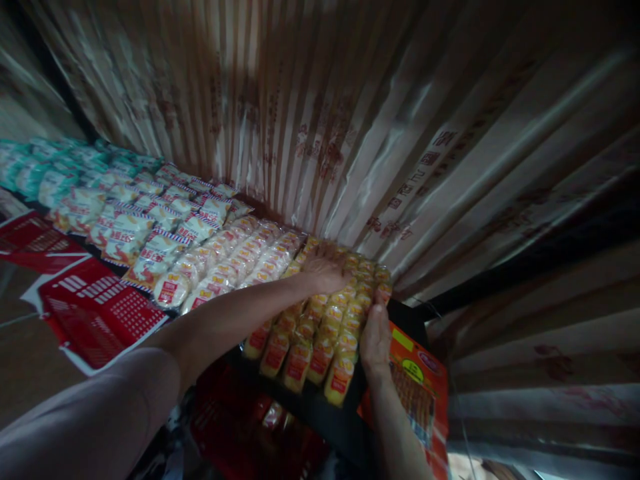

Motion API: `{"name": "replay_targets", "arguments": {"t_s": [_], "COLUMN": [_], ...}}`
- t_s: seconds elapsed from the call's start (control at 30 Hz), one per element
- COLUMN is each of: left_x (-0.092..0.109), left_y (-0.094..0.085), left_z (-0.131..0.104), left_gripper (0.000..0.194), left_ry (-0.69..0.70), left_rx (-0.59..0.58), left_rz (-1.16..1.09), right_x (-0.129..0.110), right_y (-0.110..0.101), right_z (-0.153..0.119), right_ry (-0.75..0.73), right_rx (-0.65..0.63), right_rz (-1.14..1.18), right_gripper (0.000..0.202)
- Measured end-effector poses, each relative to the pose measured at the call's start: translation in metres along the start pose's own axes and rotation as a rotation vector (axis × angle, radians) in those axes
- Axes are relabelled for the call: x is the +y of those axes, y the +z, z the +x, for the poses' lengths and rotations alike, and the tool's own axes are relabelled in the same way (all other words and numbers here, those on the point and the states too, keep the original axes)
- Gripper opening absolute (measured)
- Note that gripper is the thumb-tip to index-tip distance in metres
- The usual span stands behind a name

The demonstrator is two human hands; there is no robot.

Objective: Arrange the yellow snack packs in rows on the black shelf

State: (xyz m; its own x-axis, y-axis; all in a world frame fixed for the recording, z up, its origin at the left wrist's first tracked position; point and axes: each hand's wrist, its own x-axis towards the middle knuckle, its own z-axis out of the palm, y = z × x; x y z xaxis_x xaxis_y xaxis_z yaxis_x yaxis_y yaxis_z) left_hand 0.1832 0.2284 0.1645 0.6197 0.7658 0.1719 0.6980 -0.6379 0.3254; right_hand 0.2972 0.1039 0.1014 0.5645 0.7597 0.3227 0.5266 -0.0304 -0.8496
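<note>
Landmark for all places: the table (313,403), black-topped.

Item: yellow packets (319,323), clear-wrapped with red-and-white labels, several rows, at the right end of the table, running from its front edge toward its back.

Our left hand (325,270): palm down over the back part of these rows, fingers looking spread; we see no pinch, though the light is dim.

Our right hand (376,337): upright along the outer side of the rows, at the right end of the table; fingers straight and held together, closed around nothing we can make out.

Neighbouring stock, going left along the table: white packets (215,270), striped-edge bags (165,213), teal bags (60,167).

Also noted: an orange bag (415,380) just beyond the right end of the table; a red panel (105,307) by its front edge; a pleated curtain (325,133) behind it.

Risks, in our judgement: packets at the front edge might drop if we push the rows forward; slick wrappers could let a row slide and lean; hard pressing from above might crush soft contents; a careless right forearm might knock the orange bag.
</note>
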Motion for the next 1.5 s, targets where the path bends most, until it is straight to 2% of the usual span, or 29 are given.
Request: {"name": "replay_targets", "arguments": {"t_s": [0.13,0.3,0.53,0.8,1.03,1.23,1.5], "left_x": [0.01,0.016,0.014,0.007,-0.002,-0.01,-0.008], "left_y": [0.005,0.01,0.007,0.016,0.025,0.032,0.026], "left_z": [0.013,0.023,0.026,0.03,0.037,0.039,0.036], "left_gripper": [0.053,0.048,0.043,0.046,0.042,0.043,0.04], "left_ry": [0.032,0.004,0.029,0.015,0.044,0.032,0.043], "left_rx": [0.005,-0.029,-0.119,-0.148,-0.093,-0.058,-0.021], "left_rz": [-0.009,-0.023,0.074,0.074,0.116,0.13,0.157], "right_x": [-0.001,0.004,0.009,0.007,0.004,0.011,0.007], "right_y": [-0.001,-0.001,0.002,0.003,0.007,0.01,0.008], "right_z": [0.0,0.003,0.002,0.004,0.006,0.011,0.012], "right_ry": [0.041,0.073,0.118,0.145,0.166,0.159,0.191], "right_rx": [-0.015,-0.033,-0.051,-0.078,-0.115,-0.155,-0.143], "right_rz": [0.03,0.038,0.078,0.076,0.108,0.148,0.157], "right_gripper": [0.076,0.079,0.074,0.074,0.074,0.072,0.078]}}
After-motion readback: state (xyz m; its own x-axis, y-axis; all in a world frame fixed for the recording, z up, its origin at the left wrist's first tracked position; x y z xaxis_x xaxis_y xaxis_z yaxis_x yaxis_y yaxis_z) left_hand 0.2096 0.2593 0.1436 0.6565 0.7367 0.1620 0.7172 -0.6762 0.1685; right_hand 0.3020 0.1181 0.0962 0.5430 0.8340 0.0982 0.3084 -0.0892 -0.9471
